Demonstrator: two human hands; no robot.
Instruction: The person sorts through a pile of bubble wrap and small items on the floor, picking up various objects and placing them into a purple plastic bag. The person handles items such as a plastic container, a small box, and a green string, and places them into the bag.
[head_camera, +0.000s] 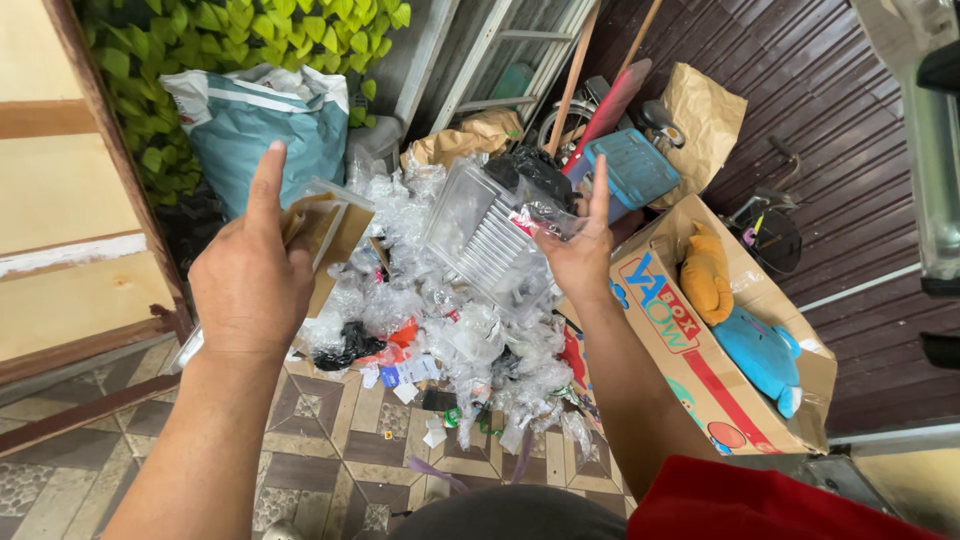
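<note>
My left hand (250, 275) is raised at the left, index finger pointing up, gripping a flat piece of brown cardboard with a clear plastic sheet (330, 215) against it. My right hand (582, 250) is raised at centre right and holds a clear ribbed plastic tray (485, 240) by its right edge, tilted over the heap. Below both hands a pile of crumpled clear plastic wrap and scraps (450, 330) lies on the patterned tiled floor (330, 450). A black plastic bag (540, 170) sits at the top of the pile, just behind the tray.
A cardboard box (690, 350) at the right holds an orange plush toy (705, 275) and a blue plush toy (765, 350). A teal sack (255, 125) leans by green leaves (200, 50). Brown paper bags (700, 115), a blue crate (630, 170), a ladder (500, 60) and a wooden panel (70, 200) stand around.
</note>
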